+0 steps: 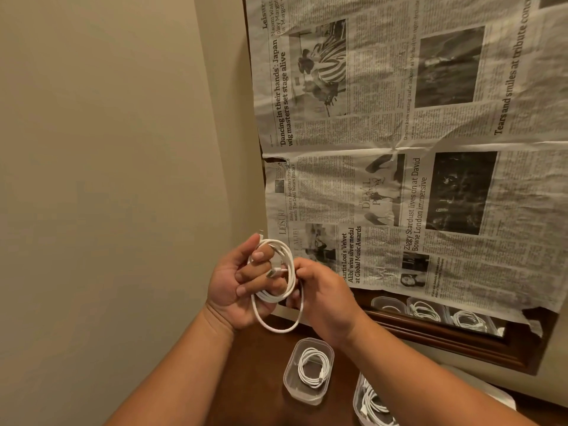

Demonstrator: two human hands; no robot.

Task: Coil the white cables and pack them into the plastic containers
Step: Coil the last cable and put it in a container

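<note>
A white cable (278, 287) wound into a loose round coil is held in the air above a dark brown wooden table (258, 364), close to a beige wall (107, 149). The coil is gripped by the left hand (236, 284), whose palm is turned toward the camera, fingers curled through the loops and thumb raised along the top. Its right edge is pinched by the right hand (322, 299), seen from the back. The hands are seen close together, both clamped on the coil. Below them a clear rectangular plastic container (302, 396) is set on the table with another coiled white cable (313, 367) inside, and a second clear container (356, 398) of cables is cut off at the lower edge. Behind, a crumpled newspaper sheet (399, 149) is hung sideways over a wood-framed mirror (455, 341). "'Dancing in their hands': Japan wig masters set stage alive" and "Ziggy Stardust lives on at David Bowie London immersive" can be read.
</note>
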